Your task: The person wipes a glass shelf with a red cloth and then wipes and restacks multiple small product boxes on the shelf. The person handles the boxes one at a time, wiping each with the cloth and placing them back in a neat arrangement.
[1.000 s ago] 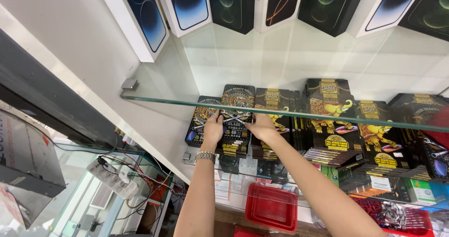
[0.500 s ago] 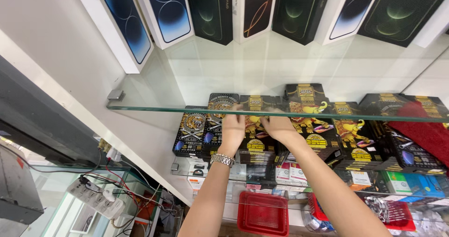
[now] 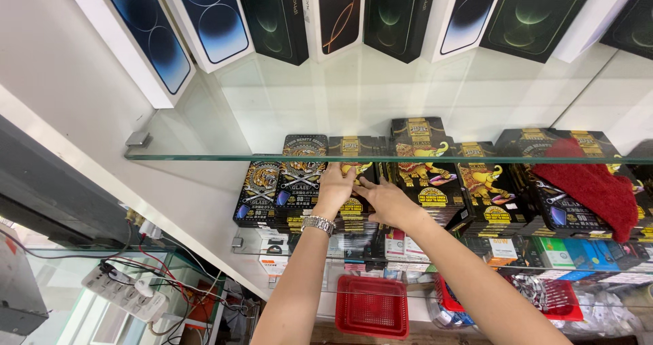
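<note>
Overhead, a row of tall phone boxes in white and black card (image 3: pixel 272 15), standing on a clear glass shelf (image 3: pixel 204 124) with a green front edge. Beneath that shelf, a long row of flat black packets with gold tiger and elephant artwork (image 3: pixel 490 188), stacked and leaning against the back wall on a lower glass shelf. At the far right, a red fluffy cloth (image 3: pixel 598 188) draped over some of those packets. Lower down, a red plastic mesh basket (image 3: pixel 373 307), and to the left a white power strip with tangled cables (image 3: pixel 126 292).

In the middle of the row, a stack of black-and-gold flat packets (image 3: pixel 354 209), directly under both hands and partly hidden by them. Left hand (image 3: pixel 335 190) reaching up from below, fingers extended and loosely spread, laid flat against the front of the stack near its top; silver metal wristwatch (image 3: pixel 318 224) on that wrist. Right hand (image 3: pixel 385 201) just beside it on the right, fingertips meeting the left hand's at the same stack, palm pressed to the packet faces, fingers mostly straight. Neither hand curled into a fist; whether any fingers hook behind a packet, impossible to tell. Stack itself touching neighbouring packets on both sides, level with the front edge of the upper shelf.
</note>
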